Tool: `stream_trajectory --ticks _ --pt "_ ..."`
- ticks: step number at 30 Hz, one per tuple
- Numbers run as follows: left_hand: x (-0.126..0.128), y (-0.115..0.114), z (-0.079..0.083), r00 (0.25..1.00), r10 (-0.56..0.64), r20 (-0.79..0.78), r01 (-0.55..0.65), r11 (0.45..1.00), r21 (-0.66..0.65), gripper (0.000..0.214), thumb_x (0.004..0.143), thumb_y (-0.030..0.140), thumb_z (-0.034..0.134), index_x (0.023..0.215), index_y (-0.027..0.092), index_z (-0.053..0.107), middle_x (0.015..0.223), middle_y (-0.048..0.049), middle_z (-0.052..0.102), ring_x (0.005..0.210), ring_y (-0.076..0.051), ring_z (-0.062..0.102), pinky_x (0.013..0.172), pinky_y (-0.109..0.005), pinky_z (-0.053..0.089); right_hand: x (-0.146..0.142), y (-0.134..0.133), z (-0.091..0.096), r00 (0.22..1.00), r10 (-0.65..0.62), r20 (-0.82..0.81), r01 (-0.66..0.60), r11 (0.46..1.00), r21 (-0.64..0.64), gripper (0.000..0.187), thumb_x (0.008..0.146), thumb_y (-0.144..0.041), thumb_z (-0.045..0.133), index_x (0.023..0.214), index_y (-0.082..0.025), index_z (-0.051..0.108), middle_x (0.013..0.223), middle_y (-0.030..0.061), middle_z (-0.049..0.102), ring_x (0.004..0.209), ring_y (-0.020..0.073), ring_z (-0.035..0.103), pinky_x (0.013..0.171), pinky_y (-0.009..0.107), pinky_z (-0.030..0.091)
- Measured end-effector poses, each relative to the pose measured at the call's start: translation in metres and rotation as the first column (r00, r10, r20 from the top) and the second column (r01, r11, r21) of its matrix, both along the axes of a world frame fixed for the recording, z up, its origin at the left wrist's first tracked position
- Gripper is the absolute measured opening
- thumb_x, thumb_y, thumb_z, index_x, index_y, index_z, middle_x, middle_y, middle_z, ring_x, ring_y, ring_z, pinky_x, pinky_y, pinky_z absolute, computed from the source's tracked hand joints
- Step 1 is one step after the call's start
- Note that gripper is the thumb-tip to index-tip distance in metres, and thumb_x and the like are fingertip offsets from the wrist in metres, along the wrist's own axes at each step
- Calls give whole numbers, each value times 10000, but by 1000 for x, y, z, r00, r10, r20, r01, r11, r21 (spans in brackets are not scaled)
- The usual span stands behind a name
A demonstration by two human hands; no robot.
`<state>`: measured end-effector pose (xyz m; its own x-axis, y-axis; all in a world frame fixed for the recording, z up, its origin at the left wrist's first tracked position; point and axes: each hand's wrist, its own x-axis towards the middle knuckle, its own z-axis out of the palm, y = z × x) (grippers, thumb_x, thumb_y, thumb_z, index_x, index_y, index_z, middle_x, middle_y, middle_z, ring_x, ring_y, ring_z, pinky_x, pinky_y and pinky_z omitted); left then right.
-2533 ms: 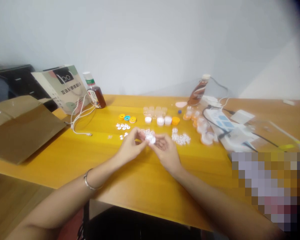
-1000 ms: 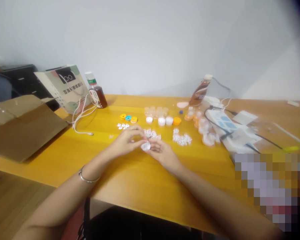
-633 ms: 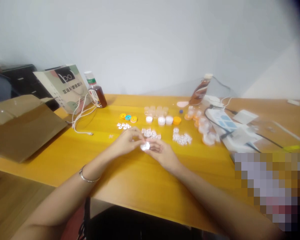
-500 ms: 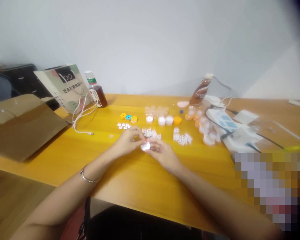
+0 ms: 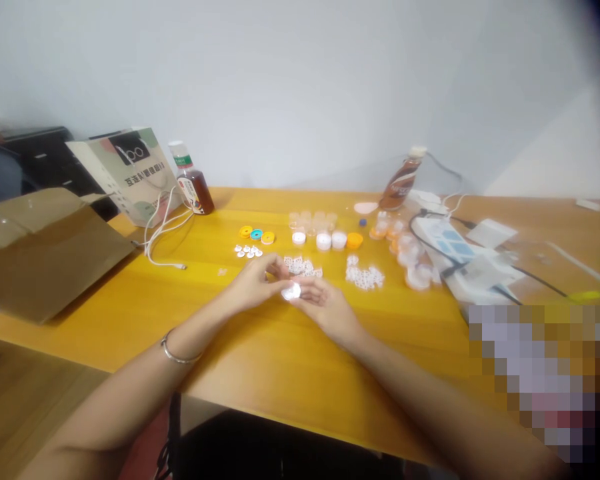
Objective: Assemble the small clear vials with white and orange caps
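Both hands meet over the middle of the yellow table. My right hand holds a small white round cap in its fingertips. My left hand, with a metal bracelet on its wrist, pinches at the same cap from the left. Just behind the hands lie heaps of small white parts and more of the same white parts. Further back stands a row of clear and white caps with an orange cap.
Coloured rings and white discs lie left of centre. A cardboard box, a paper bag, a tea bottle and a white cable are at the left. Another bottle, a power strip and wires fill the right.
The hands have come slightly nearer and lower with the white cap. They have kept working at it together, with only small finger movements in the last second.
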<state>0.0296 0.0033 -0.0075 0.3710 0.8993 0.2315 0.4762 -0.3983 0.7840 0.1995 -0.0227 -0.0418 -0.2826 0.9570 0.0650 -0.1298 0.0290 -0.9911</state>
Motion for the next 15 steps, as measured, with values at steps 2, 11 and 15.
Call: stream_trajectory --ticks 2,11,15 --pt "1 0 -1 999 -24 38 26 999 -46 144 732 248 628 799 156 539 760 -12 594 683 -116 554 627 -246 427 0 0 1 1000 5 1 -5 1000 -3 261 638 -250 716 877 -205 623 862 18 707 814 151 657 857 348 488" --pt "2 2 -3 999 23 40 -22 999 -30 135 727 257 631 792 154 572 745 -14 611 663 -112 553 603 -231 423 0 0 3 1000 7 -4 -7 999 -41 291 634 -263 720 903 -204 627 884 26 706 843 162 654 891 380 471" --pt "8 6 4 997 81 4 -81 995 64 158 773 313 582 812 161 599 798 -31 639 698 -131 570 611 -241 426 0 2 2 1000 -11 -20 9 997 -75 286 614 -241 726 877 -208 617 833 12 705 817 163 659 881 382 477"
